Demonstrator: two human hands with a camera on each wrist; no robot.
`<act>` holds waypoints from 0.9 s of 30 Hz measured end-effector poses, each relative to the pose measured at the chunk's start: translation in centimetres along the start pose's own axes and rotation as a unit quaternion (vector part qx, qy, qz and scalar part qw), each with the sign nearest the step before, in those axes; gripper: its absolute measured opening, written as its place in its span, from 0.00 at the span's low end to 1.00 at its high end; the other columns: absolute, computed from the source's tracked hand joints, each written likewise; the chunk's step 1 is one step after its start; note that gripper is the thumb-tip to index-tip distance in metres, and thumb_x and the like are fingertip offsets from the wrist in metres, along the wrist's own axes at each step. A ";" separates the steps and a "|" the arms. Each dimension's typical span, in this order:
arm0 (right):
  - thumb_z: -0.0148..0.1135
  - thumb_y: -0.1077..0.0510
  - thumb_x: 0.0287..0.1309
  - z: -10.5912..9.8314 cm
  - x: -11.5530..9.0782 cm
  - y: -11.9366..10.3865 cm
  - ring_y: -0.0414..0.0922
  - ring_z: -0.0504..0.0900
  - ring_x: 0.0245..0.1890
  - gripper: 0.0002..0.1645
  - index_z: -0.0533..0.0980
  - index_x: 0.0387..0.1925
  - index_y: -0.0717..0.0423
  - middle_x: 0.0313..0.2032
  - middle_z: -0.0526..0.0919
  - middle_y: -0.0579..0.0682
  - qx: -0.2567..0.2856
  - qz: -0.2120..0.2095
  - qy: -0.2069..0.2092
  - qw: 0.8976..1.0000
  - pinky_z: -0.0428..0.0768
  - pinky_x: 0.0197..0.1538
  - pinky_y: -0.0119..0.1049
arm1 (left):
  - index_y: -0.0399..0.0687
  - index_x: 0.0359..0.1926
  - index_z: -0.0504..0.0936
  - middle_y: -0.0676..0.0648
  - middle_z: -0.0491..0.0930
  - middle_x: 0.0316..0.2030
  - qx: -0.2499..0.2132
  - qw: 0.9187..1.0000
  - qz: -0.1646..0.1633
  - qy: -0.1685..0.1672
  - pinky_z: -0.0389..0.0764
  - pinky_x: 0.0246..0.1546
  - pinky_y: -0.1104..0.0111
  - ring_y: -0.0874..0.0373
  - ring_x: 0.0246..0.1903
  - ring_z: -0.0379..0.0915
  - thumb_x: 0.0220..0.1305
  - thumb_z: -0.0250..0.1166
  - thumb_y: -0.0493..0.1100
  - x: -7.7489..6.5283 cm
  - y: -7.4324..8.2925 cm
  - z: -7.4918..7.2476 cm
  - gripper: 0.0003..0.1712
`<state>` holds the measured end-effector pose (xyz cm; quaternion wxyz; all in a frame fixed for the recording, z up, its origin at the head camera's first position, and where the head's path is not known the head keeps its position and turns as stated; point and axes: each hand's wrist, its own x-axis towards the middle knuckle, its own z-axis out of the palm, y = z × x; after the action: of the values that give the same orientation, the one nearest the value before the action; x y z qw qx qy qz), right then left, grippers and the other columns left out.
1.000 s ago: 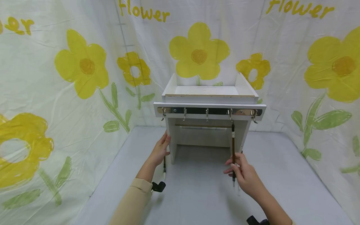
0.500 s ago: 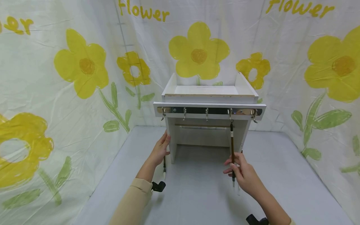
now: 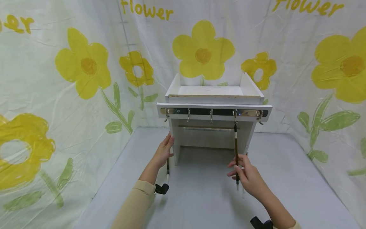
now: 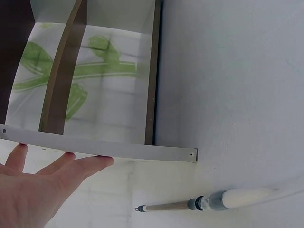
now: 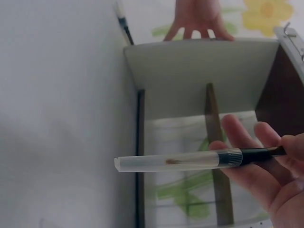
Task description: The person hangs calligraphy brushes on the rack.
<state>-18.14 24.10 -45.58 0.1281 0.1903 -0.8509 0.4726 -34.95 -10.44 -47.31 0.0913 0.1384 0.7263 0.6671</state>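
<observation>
My right hand (image 3: 249, 175) pinches the lower part of a calligraphy brush (image 3: 235, 143) with a brown handle. The brush stands nearly vertical, its upper end right at the hook (image 3: 235, 117) second from the right; whether its loop is over the hook is too small to tell. In the right wrist view a translucent cap (image 5: 166, 162) covers its tip. My left hand (image 3: 163, 152) presses straight fingertips (image 4: 102, 161) against the outer left side of a white wooden shelf (image 3: 175, 140). A second brush (image 4: 173, 205) with white bristles lies or hangs beside that hand; its support is hidden.
Along the shelf's front runs a metal rail (image 3: 200, 112) with several hooks. The shelf's top is an open tray (image 3: 210, 91). A pale table (image 3: 194, 197) extends around it, with a flower-printed curtain (image 3: 85, 121) behind. A dark, thin piece shows behind my right hand.
The brush's upper end has shifted slightly left over the last second. Both hands stay in place, and the head view has tilted a little.
</observation>
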 end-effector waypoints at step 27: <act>0.50 0.72 0.73 1.8 3.0 4.3 0.57 0.86 0.49 0.19 0.61 0.61 0.69 0.50 0.87 0.59 -0.100 -0.066 0.063 0.991 0.84 0.41 0.46 | 0.67 0.81 0.45 0.47 0.41 0.81 0.007 1.000 0.000 0.002 0.67 0.63 0.33 0.38 0.78 0.42 0.74 0.45 0.69 -0.1 0.0 -0.1 0.41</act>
<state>-22.85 24.03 -48.57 0.2310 0.2022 -0.8697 0.3866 -34.90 -10.58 -47.30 0.0889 0.1373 0.7313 0.6621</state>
